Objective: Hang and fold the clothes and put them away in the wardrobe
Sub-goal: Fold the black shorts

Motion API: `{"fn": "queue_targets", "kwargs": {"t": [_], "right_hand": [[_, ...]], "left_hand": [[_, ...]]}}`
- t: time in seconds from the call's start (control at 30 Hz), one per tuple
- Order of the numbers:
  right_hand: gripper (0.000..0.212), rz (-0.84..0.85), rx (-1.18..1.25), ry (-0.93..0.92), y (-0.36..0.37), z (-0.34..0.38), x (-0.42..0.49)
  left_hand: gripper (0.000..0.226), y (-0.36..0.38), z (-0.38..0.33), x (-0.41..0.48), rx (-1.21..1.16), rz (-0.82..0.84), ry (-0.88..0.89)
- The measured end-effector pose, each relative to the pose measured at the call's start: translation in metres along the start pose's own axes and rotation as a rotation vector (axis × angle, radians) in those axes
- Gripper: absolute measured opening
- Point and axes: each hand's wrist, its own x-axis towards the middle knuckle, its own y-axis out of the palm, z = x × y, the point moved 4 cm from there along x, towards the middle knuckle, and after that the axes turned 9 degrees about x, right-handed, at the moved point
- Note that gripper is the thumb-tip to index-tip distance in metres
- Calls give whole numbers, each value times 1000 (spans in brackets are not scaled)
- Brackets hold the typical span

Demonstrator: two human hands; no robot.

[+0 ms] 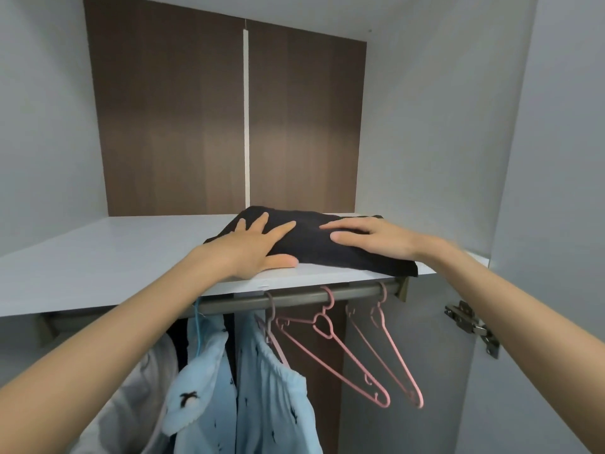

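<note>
Left hand: the left hand reaches up from a bare forearm and lies palm down on the left part of the black folded garment. Its fingers are straight and spread, and the thumb lies along the cloth's front fold, on the shelf.
Right hand: the right hand rests flat on the right part of the same garment, wrist bent inward. Its fingers are straight and close together, pressing on the cloth and gripping nothing.
Black folded garment: it lies on the shelf near the front edge, toward the right end, with its front right corner just over that edge.
Wardrobe: it has grey side walls and a brown back panel. The door stands open on the right, with a metal hinge showing.
Rail: the rail runs just under the shelf's front edge.
On the rail: toward the left hang two pale blue printed garments, with a white garment beside them. To their right, pink hangers hang bare.
</note>
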Motion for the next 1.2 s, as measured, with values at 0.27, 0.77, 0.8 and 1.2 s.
{"fn": "queue_targets", "kwargs": {"t": [0.27,0.77,0.8,1.2], "right_hand": [[49,35,-96,-59,10,-5,-16],[58,-96,-442,225,13,-47,63],[59,-107,-436,254,13,-54,70],[64,-138,-381,489,-4,-101,122]], "left_hand": [[54,-5,-9,17,195,-27,-24],[63,1,-12,149,392,192,-39],[62,2,-13,159,395,187,-25],[69,14,-23,258,566,189,90]]}}
